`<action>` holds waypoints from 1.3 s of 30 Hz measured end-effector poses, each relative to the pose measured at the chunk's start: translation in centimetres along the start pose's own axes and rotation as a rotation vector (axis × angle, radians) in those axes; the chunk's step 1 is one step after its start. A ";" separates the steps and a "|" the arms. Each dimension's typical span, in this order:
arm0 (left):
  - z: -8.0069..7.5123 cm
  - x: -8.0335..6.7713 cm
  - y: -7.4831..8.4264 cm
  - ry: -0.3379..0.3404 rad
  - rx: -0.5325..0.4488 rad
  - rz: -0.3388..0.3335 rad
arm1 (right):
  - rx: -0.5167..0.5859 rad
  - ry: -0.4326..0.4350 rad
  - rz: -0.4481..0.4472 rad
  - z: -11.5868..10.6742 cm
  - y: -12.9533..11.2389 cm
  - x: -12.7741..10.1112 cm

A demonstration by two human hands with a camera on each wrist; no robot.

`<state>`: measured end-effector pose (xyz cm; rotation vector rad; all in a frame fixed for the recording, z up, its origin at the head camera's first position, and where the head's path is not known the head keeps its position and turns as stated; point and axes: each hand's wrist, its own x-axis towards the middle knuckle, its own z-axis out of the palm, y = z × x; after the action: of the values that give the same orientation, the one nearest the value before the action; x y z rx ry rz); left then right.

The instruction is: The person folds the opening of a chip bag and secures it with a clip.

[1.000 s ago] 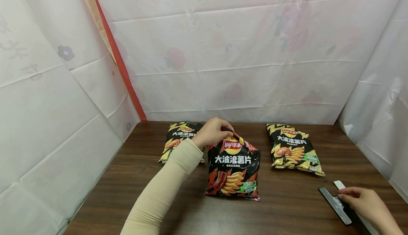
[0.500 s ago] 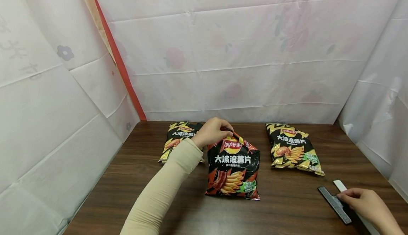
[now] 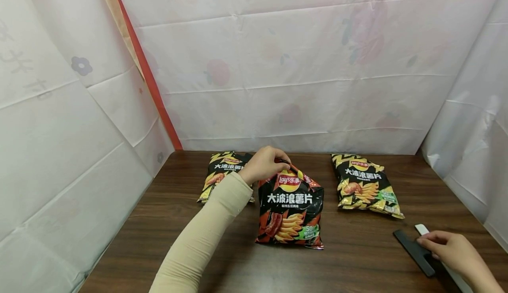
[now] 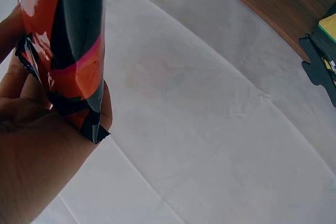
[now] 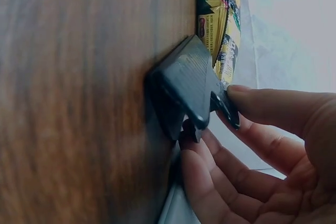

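A red-and-black chip bag (image 3: 291,211) stands upright mid-table. My left hand (image 3: 274,163) grips its crimped top edge; in the left wrist view the left hand's fingers (image 4: 31,145) pinch the bag's sealed top (image 4: 71,61). At the near right, my right hand (image 3: 430,248) pinches the end of a long black clip (image 3: 413,251). The right wrist view shows the clip (image 5: 189,85) tipped up on its edge off the table (image 5: 79,103), thumb above and fingers (image 5: 220,171) below. A white strip (image 3: 421,229) lies just behind the hand.
A yellow chip bag (image 3: 223,174) lies flat at the back left, partly behind my left forearm. Another yellow bag (image 3: 366,187) lies at the back right. White sheeting (image 3: 301,72) walls the wooden table (image 3: 166,235) on three sides.
My right hand has turned the black clip up onto its edge, so its grey printed face no longer shows. The left hand and the red bag have not moved.
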<state>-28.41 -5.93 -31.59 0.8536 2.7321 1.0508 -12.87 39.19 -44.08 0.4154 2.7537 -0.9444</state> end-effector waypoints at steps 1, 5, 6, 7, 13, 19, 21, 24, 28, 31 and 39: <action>0.0 0.0 0.0 0.000 -0.002 0.000 | 0.018 0.001 -0.009 0.0 0.0 0.0; 0.0 -0.1 0.1 -0.004 -0.011 -0.004 | 0.080 0.000 -0.035 -0.1 -0.1 0.1; 0.0 -0.1 0.0 -0.004 -0.012 -0.005 | 0.091 0.000 -0.036 -0.1 -0.2 0.1; 0.0 -0.1 0.0 -0.005 -0.013 -0.005 | 0.105 -0.002 -0.033 -0.2 -0.3 0.0; 0.0 0.0 -0.1 -0.002 -0.012 -0.007 | 0.168 -0.004 -0.005 -0.5 -1.4 -0.1; 0.0 -0.1 0.0 0.001 -0.004 -0.003 | 0.236 -0.002 -0.033 -1.0 -2.6 -0.2; 0.0 -0.2 0.0 0.000 -0.008 -0.005 | 0.257 0.004 -0.052 -1.1 -2.9 -0.2; 0.1 -0.2 0.0 -0.003 -0.015 -0.005 | 0.267 0.016 -0.084 -1.4 -3.5 -0.2; 0.1 -0.2 0.0 0.000 -0.011 0.000 | 0.245 0.042 -0.122 -1.7 -4.3 -0.1; 0.1 -0.2 0.1 0.001 -0.009 -0.001 | 0.235 0.056 -0.129 -1.9 -4.8 0.1; 0.1 -0.1 0.0 0.001 -0.009 -0.003 | 0.206 0.025 -0.127 -2.7 -6.4 0.5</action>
<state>-28.27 -5.92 -31.63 0.8479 2.7259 1.0627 -15.69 36.10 -38.49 0.2886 2.7422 -1.2683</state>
